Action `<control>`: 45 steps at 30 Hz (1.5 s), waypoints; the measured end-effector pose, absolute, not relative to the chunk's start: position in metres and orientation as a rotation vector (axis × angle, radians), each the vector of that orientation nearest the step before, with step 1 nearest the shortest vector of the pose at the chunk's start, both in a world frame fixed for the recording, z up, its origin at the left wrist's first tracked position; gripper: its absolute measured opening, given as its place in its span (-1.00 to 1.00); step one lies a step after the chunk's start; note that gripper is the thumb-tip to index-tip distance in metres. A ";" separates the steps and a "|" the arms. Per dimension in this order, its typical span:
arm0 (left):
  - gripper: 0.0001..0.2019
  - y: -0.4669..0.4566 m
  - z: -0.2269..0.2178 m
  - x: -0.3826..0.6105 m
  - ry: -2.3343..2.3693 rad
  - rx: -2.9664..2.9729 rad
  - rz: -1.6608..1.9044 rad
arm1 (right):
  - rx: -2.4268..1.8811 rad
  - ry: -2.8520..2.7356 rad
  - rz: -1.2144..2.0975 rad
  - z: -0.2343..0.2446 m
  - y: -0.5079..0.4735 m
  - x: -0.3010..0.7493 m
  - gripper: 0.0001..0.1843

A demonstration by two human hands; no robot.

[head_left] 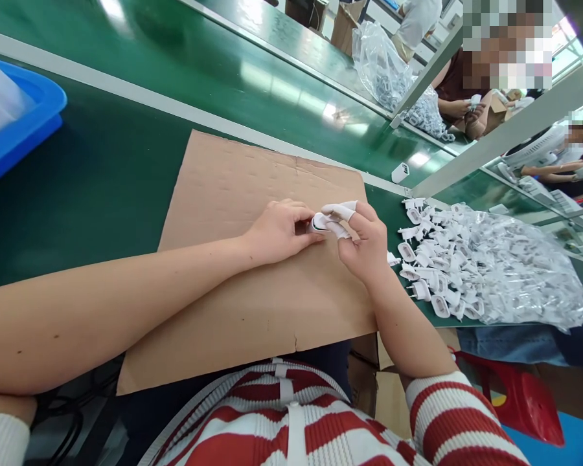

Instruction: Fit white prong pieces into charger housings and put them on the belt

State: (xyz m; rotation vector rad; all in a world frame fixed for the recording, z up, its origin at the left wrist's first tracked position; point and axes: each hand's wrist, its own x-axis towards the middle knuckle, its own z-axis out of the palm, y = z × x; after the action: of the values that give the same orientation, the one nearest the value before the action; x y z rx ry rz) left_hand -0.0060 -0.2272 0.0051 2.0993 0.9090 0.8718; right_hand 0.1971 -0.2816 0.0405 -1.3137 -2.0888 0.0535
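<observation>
Over a flat sheet of brown cardboard [252,291], my two hands meet at a small white charger casing [317,224], whose end shows a dark gap. My left hand [279,230] is closed, its thumb and fingertips gripping the casing from the left. White finger covers sit on the thumb and forefinger of my right hand [362,236], which pinch at the casing's right end. Whether a separate plug cap is between those fingers is hidden. To the right of my right hand lies a heap of white plug caps [430,259] with metal pins.
A clear plastic bag [529,265] spills the caps. One white charger [400,172] stands by the metal rail. At far left is a blue tray [39,123] with white parts. Co-workers sit across the green bench [184,71], and a red stool [529,401] is below right.
</observation>
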 end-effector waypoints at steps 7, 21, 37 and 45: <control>-0.70 -0.228 0.006 -0.006 0.906 2.094 0.882 | -1.287 -2.178 -0.029 0.037 -0.275 0.200 -0.51; -0.69 -0.228 0.006 -0.005 0.896 2.078 0.910 | -1.346 -2.225 -0.043 0.046 -0.276 0.195 -0.50; -0.54 -0.198 0.014 -0.016 1.102 1.939 0.790 | -1.946 -2.077 0.165 0.091 -0.317 0.279 -0.44; -0.44 -0.046 0.009 -0.047 1.559 1.930 0.967 | -2.195 -2.042 0.332 0.066 -0.292 0.296 -0.78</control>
State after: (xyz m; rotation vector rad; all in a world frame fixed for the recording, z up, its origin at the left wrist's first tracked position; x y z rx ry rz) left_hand -0.0466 -0.0458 0.0094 1.9296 1.5589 0.9675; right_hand 0.2957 -0.2920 0.0661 -2.1946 -2.0424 0.3319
